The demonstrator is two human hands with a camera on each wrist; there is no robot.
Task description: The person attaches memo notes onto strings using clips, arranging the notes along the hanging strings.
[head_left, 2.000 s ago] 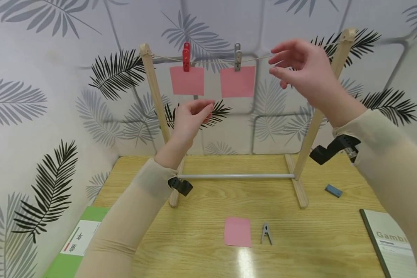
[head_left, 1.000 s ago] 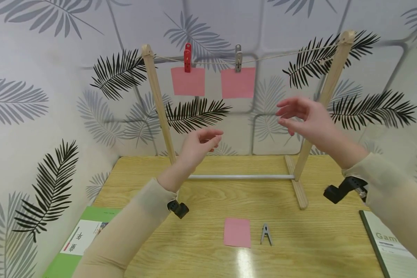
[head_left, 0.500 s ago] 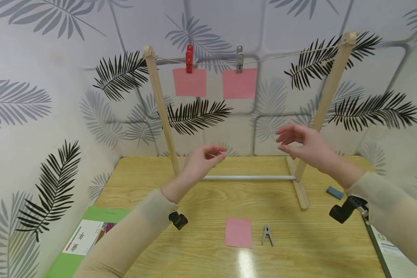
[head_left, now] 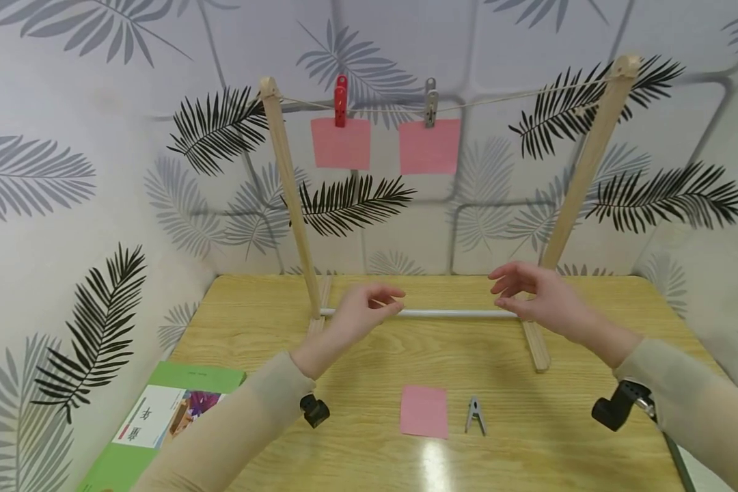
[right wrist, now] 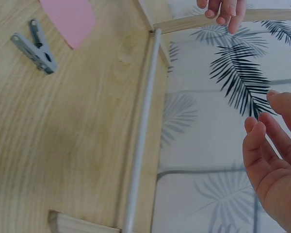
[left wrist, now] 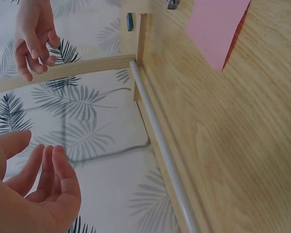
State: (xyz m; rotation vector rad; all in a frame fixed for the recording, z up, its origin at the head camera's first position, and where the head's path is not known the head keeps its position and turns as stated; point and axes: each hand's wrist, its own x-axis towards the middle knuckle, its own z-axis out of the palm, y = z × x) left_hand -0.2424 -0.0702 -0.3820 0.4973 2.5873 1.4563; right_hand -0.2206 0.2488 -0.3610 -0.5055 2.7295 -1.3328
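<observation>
Both hands hover over the table with loosely curved fingers and nothing in them. My left hand (head_left: 364,311) overlaps the white crossbar (head_left: 455,313) in the head view; my right hand (head_left: 538,295) is in front of the right post. Nearer me, a pink paper square (head_left: 424,412) lies on the wooden table, and a grey clothespin (head_left: 475,415) lies just right of it. Up on the string (head_left: 516,98), a red clothespin (head_left: 341,102) holds one pink sheet (head_left: 342,145) and a grey clothespin (head_left: 430,104) holds another pink sheet (head_left: 429,148).
The string runs between a left wooden post (head_left: 292,198) and a right wooden post (head_left: 590,164), both on feet. A green book (head_left: 187,376) lies at the left, partly under my sleeve. The right sleeve mostly covers a notebook (head_left: 701,471). A small blue block (left wrist: 130,22) lies near the right foot.
Both hands have come down from the string and paper height to just above the table. The right hand has left the string. The hanging sheets and the things on the table stay put.
</observation>
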